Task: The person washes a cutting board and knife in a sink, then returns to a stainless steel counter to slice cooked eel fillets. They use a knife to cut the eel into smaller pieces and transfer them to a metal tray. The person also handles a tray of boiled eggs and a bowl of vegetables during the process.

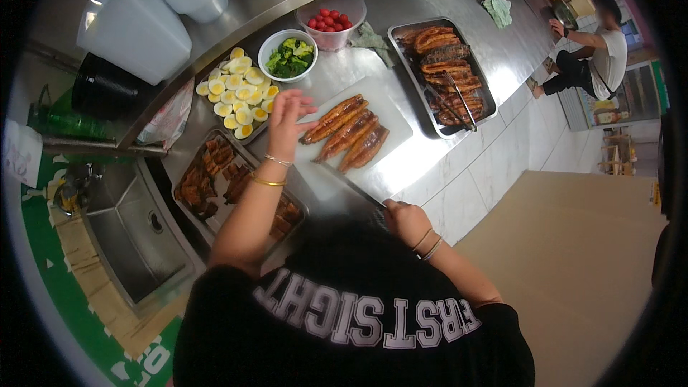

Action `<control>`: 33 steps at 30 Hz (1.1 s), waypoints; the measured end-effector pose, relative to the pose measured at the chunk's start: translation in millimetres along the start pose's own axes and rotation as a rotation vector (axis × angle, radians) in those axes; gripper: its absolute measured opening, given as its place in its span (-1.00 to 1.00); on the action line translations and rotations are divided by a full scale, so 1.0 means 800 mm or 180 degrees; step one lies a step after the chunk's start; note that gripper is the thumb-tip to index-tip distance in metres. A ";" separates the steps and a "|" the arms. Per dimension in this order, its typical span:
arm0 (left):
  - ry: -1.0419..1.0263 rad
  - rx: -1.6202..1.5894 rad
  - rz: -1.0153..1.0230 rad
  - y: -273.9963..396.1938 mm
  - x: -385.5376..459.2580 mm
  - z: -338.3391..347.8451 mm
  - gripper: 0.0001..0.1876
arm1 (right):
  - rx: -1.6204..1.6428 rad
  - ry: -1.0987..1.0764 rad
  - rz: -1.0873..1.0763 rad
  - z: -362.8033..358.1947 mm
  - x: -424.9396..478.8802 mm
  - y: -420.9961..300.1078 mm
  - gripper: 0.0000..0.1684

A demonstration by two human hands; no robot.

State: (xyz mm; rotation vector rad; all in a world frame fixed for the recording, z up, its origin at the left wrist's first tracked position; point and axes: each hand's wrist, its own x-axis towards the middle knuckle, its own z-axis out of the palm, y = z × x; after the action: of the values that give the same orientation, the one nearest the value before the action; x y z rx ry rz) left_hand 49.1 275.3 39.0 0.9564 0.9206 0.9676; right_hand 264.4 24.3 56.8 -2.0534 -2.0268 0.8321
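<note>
Three glazed, browned fillets (352,131) lie side by side on a white cutting board (395,113). My left hand (290,118) is over the board's left edge with its fingers apart and nothing in them. Its fingertips are close to the leftmost fillet; whether they touch it I cannot tell. My right hand (408,221) grips the handle of a knife (357,187). The blade slants across the board's near edge, just below the fillets, and its tip end is hard to make out.
A metal tray (394,37) of similar fillets with tongs (461,98) stands right. Left are halved boiled eggs (236,91), broccoli (290,58), cherry tomatoes (329,21) and a tray of cut meat (207,177). A sink (140,226) is lower left. Another person (596,59) sits far right.
</note>
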 end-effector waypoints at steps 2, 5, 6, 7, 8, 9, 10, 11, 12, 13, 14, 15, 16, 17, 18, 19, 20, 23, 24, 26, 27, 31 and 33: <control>0.0227 0.0095 0.0063 -0.006 -0.007 -0.014 -0.70 | 0.0003 0.0018 0.0009 0.014 -0.007 0.004 -0.84; 0.0426 0.0342 0.0057 -0.015 -0.009 -0.024 -0.73 | -0.0032 0.0083 0.0241 0.025 -0.013 0.010 -0.84; 0.0392 0.0436 0.0102 -0.017 -0.010 -0.023 -0.73 | -0.0049 0.0109 0.0355 0.028 -0.015 0.014 -0.84; 0.0356 0.0530 0.0146 -0.021 -0.012 -0.021 -0.74 | -0.0069 0.0113 0.0423 0.031 -0.017 0.020 -0.85; 0.0319 0.0626 0.0189 -0.024 -0.012 -0.020 -0.74 | -0.0088 0.0118 0.0492 0.035 -0.018 0.026 -0.85; 0.0288 0.0588 0.0189 -0.025 -0.012 -0.017 -0.74 | -0.0116 0.0115 0.0569 0.032 -0.020 0.028 -0.86; 0.0258 0.0550 0.0188 -0.026 -0.010 -0.015 -0.74 | -0.0042 0.0136 0.0644 0.028 -0.021 0.032 -0.88; 0.0230 0.0514 0.0187 -0.028 -0.007 -0.013 -0.74 | 0.0022 0.0154 0.0652 0.026 -0.021 0.031 -0.88; 0.0185 0.0489 0.0219 -0.028 -0.003 -0.010 -0.76 | 0.0078 0.0170 0.0655 0.022 -0.020 0.030 -0.88; 0.0143 0.0464 0.0251 -0.027 0.002 -0.006 -0.77 | 0.0133 0.0184 0.0655 0.017 -0.018 0.028 -0.88; 0.0105 0.0440 0.0283 -0.027 0.008 -0.003 -0.78 | 0.0152 0.0195 0.0617 0.014 -0.013 0.022 -0.87; -0.0055 0.0404 0.0318 -0.026 0.016 0.004 -0.77 | 0.0133 0.0293 0.0576 0.013 -0.005 0.012 -0.86; -0.0191 0.0372 0.0357 -0.024 0.023 0.009 -0.76 | 0.0116 0.0379 0.0516 0.012 0.007 0.002 -0.86; -0.0326 0.0339 0.0396 -0.022 0.030 0.014 -0.76 | 0.0098 0.0465 0.0453 0.011 0.021 -0.009 -0.85; -0.0397 0.0364 0.0362 -0.024 0.037 0.019 -0.74 | 0.0051 0.0357 0.0489 0.009 0.038 -0.020 -0.83; -0.0457 0.0389 0.0338 -0.025 0.045 0.023 -0.73 | -0.0039 0.0294 0.0462 0.011 0.055 -0.029 -0.82; -0.0518 0.0414 0.0314 -0.026 0.052 0.025 -0.71 | -0.0130 0.0233 0.0436 0.013 0.071 -0.037 -0.81; -0.0564 0.0671 0.0078 -0.035 0.072 0.017 -0.69 | -0.0289 0.0171 0.0371 0.017 0.101 -0.052 -0.83; -0.0540 0.0680 0.0005 -0.036 0.076 0.016 -0.68 | -0.0289 0.0227 0.0363 0.015 0.106 -0.057 -0.86; -0.0475 0.0672 -0.0161 -0.037 0.082 0.011 -0.68 | -0.0314 0.0264 0.0343 0.014 0.116 -0.060 -0.87; -0.0448 0.0643 -0.0261 -0.040 0.082 0.012 -0.68 | -0.0358 0.0227 0.0349 0.016 0.118 -0.058 -0.86; -0.0420 0.0768 -0.0327 -0.045 0.091 0.008 -0.69 | -0.0497 -0.0087 0.0407 0.013 0.128 -0.061 -0.82; -0.0419 0.0775 -0.0405 -0.051 0.091 0.005 -0.69 | -0.0550 -0.0211 0.0490 0.007 0.132 -0.067 -0.81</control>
State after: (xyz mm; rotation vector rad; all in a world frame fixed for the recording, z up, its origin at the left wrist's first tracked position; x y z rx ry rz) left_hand 83.9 331.7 -11.4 1.1383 0.9899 0.6866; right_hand 208.6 128.7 47.2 -2.3299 -2.0618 0.7839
